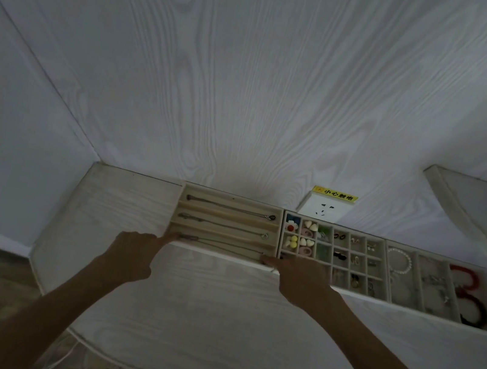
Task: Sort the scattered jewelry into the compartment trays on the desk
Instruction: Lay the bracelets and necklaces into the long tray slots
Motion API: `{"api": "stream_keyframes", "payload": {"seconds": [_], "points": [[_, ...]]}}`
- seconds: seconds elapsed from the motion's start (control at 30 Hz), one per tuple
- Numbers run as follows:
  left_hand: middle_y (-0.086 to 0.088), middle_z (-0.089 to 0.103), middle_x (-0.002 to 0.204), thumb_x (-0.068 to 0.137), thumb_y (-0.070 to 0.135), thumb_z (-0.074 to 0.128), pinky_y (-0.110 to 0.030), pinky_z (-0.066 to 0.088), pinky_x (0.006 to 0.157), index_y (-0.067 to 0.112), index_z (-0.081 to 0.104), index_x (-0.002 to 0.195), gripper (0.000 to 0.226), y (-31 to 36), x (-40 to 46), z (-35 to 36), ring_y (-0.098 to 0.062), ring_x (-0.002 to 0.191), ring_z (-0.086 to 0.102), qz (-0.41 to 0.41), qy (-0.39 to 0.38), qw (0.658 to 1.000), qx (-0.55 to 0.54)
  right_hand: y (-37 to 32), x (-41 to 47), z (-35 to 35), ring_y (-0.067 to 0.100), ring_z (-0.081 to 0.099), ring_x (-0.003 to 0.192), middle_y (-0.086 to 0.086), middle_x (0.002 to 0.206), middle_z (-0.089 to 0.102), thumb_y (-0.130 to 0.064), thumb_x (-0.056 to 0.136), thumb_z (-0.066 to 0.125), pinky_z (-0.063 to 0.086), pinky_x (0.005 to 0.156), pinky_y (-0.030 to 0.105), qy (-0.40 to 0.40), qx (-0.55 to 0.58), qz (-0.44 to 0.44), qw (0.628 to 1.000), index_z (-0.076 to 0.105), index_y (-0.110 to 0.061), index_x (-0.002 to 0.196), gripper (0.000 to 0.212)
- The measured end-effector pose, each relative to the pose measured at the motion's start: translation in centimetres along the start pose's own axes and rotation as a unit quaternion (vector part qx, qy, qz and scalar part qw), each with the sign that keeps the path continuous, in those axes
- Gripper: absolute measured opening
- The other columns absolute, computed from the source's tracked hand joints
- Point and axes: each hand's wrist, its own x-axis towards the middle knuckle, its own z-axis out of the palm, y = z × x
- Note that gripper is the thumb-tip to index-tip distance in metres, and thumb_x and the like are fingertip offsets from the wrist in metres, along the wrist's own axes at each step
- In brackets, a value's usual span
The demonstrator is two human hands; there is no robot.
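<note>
At the necklace tray's (226, 224) front slot, we've got our left hand (132, 251) and right hand (300, 278) pinning the ends of necklace 3 (222, 246). Actual pinch? Can't tell. Tug unevenly and the chain jumps out or kinks.

Mid-frame, the beige long-slot necklace tray (226, 224) sits left of the beige small-grid tray (331, 255); the three-lane bracelet tray (440, 285) lies rightmost.

The pale whitewashed wood-grain desk (216, 307) looks matt, like the white wood-grain wall (253, 74) behind it. On it, the beige long-slot tray (231, 195) seems velvety; its thin necklace chains (229, 207) look like dull metal.
</note>
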Motion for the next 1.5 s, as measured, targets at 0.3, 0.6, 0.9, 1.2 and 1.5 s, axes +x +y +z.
{"api": "stream_keyframes", "payload": {"seconds": [0.3,0.6,0.9,1.2,1.5], "points": [[-0.002,0.06,0.116,0.087,0.022,0.052,-0.027,0.044,0.081,0.031,0.017,0.148,0.071,0.8,0.8,-0.5,-0.019,0.101,0.06,-0.006,0.014,0.996,0.085,-0.5,0.4,0.6,0.021,0.062,0.102,0.006,0.128,0.059,-0.002,0.093,0.037,0.047,0.077,0.03,0.006,0.003,0.018,1.0,0.033,-0.032,0.143,0.058],[-0.001,0.062,0.113,0.088,0.02,0.048,-0.027,0.045,0.08,0.022,0.034,0.14,0.053,1.6,1.3,0.0,-0.018,0.1,0.062,-0.021,0.019,0.994,0.108,-0.5,1.7,2.3,0.024,0.055,0.116,0.005,0.14,0.049,-0.003,0.091,0.037,0.047,0.092,0.032,-0.013,0.142,0.055,0.988,0.038,-0.033,0.141,0.059],[-0.003,0.062,0.114,0.092,0.02,0.043,-0.028,0.047,0.082,0.022,0.018,0.148,0.061,1.0,0.9,0.6,-0.02,0.101,0.062,-0.005,0.047,0.995,0.084,0.1,1.7,1.5,0.022,0.063,0.102,0.006,0.128,0.058,-0.007,0.093,0.039,0.052,0.082,0.032,0.043,0.14,0.055,0.988,0.045,-0.033,0.137,0.051],[-0.004,0.062,0.109,0.09,0.024,0.045,-0.029,0.047,0.078,0.021,0.025,0.145,0.058,0.8,1.5,0.6,-0.021,0.097,0.062,-0.021,0.043,0.999,0.022,-0.3,2.4,1.5,0.025,0.061,0.106,0.008,0.128,0.058,-0.008,0.09,0.043,0.052,0.089,0.04,0.021,0.124,0.076,0.989,0.049,-0.029,0.133,0.049],[-0.004,0.064,0.102,0.09,0.026,0.047,-0.025,0.042,0.07,0.025,0.031,0.142,0.054,0.4,2.0,0.5,-0.02,0.091,0.063,-0.036,0.045,0.996,-0.061,-0.6,2.3,1.1,0.026,0.062,0.103,0.01,0.121,0.061,-0.005,0.086,0.043,0.053,0.086,0.041,0.015,0.119,0.067,0.99,0.056,-0.026,0.126,0.047]]}}
